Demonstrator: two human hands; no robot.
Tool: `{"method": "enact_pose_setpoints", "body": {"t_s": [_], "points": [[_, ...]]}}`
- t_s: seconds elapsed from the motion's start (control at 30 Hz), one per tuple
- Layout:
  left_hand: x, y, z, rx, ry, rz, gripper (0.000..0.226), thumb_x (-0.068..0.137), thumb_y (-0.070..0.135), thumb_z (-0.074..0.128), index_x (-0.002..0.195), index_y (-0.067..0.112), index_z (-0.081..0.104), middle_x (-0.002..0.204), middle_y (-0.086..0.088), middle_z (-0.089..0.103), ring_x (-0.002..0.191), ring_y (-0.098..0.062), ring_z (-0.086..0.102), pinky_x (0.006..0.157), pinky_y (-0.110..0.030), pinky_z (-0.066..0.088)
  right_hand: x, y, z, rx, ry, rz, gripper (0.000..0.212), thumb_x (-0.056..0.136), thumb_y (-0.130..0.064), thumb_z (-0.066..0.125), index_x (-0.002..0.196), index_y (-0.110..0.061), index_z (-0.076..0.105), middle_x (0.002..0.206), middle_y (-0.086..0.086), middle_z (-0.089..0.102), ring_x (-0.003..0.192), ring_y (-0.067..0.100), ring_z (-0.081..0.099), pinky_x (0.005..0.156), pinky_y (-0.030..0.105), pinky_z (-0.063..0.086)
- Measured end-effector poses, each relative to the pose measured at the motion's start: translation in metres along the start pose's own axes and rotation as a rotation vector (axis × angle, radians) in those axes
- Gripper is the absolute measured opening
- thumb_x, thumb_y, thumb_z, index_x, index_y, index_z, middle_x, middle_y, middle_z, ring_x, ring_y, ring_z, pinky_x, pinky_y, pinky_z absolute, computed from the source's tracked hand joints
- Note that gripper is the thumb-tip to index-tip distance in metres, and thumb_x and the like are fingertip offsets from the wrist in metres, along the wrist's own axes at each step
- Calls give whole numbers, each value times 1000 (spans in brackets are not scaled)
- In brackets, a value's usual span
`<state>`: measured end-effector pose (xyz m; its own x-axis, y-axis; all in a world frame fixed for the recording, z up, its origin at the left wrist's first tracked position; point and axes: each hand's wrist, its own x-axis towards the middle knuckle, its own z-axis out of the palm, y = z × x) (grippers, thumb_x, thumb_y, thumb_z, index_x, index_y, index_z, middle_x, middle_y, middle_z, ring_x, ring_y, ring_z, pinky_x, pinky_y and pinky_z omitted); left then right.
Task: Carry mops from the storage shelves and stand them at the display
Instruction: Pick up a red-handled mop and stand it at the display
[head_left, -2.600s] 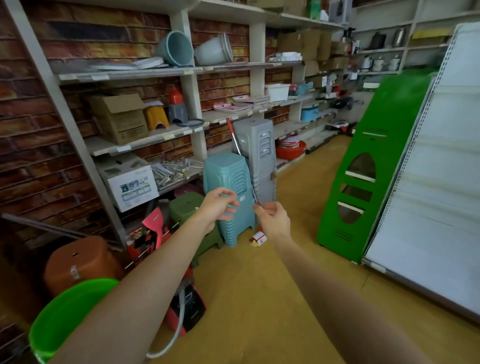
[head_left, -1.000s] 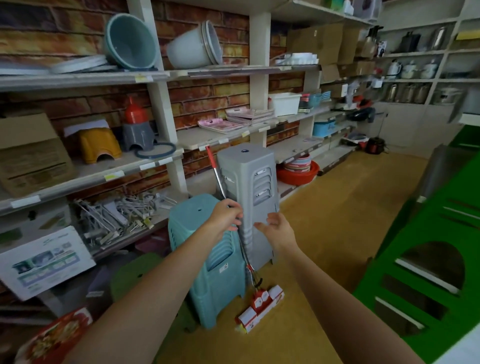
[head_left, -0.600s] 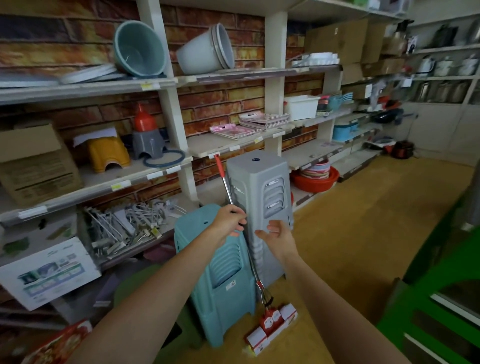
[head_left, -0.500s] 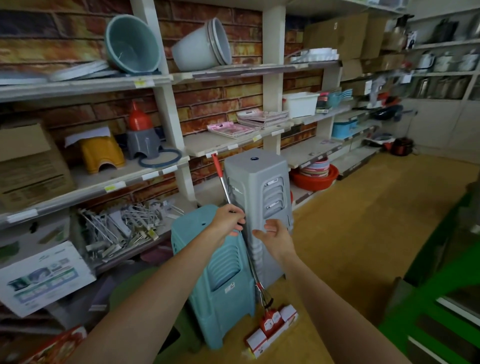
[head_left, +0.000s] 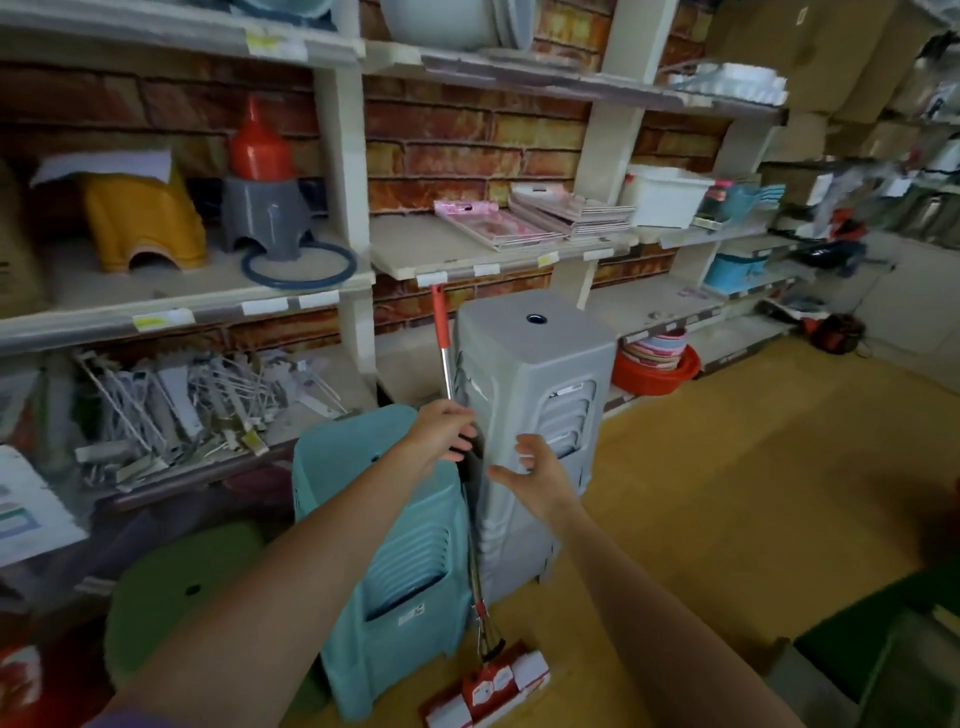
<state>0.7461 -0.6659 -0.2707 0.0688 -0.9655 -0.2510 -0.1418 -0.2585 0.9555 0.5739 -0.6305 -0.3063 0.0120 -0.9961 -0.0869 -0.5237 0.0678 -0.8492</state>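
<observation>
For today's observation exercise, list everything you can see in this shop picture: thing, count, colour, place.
mop: one, red grip, metal pole, red-and-white head on floor, leaning between stool stacks
grey stool stack: one, grey, floor centre
teal stool stack: one, teal, left of the grey one
green stool: one, green, lower left
yellow stool: one, yellow, middle shelf
white tub: one, white, middle shelf right
red basin: one, red, bottom shelf
metal hooks: a pile, silver, lower shelf left
left hand: grips mop pole
right hand: open, beside pole
</observation>
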Motion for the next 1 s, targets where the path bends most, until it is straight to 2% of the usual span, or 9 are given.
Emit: {"method": "enact_pose_setpoints", "body": {"t_s": [0.17,0.3,0.37,0.47,0.53,0.63,0.8,0.9,1.0], "points": [[65,-4,-25,22,76,-57,7,99,18,58,105,13,59,91,-8,67,68,-17,59,61,-26,47,72,-4,31,-10,-58,26,63,81,-32,82,132,-14,50,121,0,56,117,20,57,99,33,47],[96,-20,-51,258,96,-34,4,93,19,62,94,16,61,91,-8,66,71,-19,57,57,-25,44,109,-6,50,-63,-170,55,66,83,-32,81,137,-13,48,130,3,55,111,18,56,89,25,42],[106,-27,-62,300,100,-57,5,92,19,62,94,15,61,91,-11,65,69,-21,56,54,-25,43,123,-8,58,-41,-191,65,69,83,-32,81,139,-13,47,133,3,55,119,19,56,93,27,43],[115,-29,-70,242,124,-43,5,93,16,63,97,13,62,94,-15,67,70,-21,58,57,-27,43,141,-10,66,8,-127,71,66,81,-31,82,135,-11,50,125,3,58,118,22,58,94,29,45],[122,-29,-73,177,135,-6,3,94,13,63,96,13,63,98,-14,69,72,-18,61,64,-27,47,150,-12,70,26,-72,63,59,81,-27,82,128,-9,53,112,0,59,110,23,61,86,25,43],[134,-25,-74,156,142,45,6,93,13,64,92,18,63,103,-14,72,79,-18,64,72,-31,50,162,-11,75,10,-75,35,47,82,-21,81,119,-12,55,97,-5,56,96,17,59,81,22,40],[170,-24,-67,146,131,48,7,96,16,64,95,22,60,110,-13,71,84,-19,66,72,-32,50,202,-4,83,-1,-104,-20,44,77,-23,84,109,-18,54,98,-7,60,94,15,61,79,23,41],[197,-28,-58,135,134,15,10,97,19,64,105,19,60,112,-10,69,86,-18,66,73,-33,52,239,4,88,-7,-169,-70,45,70,-31,83,106,-23,57,99,-4,65,91,17,66,79,31,52],[229,-27,-47,47,193,-27,18,98,20,64,114,16,58,112,-7,66,95,-21,67,74,-31,53,300,24,101,4,-260,-99,42,69,-34,81,102,-26,57,95,-6,62,86,15,63,77,33,52]]}}
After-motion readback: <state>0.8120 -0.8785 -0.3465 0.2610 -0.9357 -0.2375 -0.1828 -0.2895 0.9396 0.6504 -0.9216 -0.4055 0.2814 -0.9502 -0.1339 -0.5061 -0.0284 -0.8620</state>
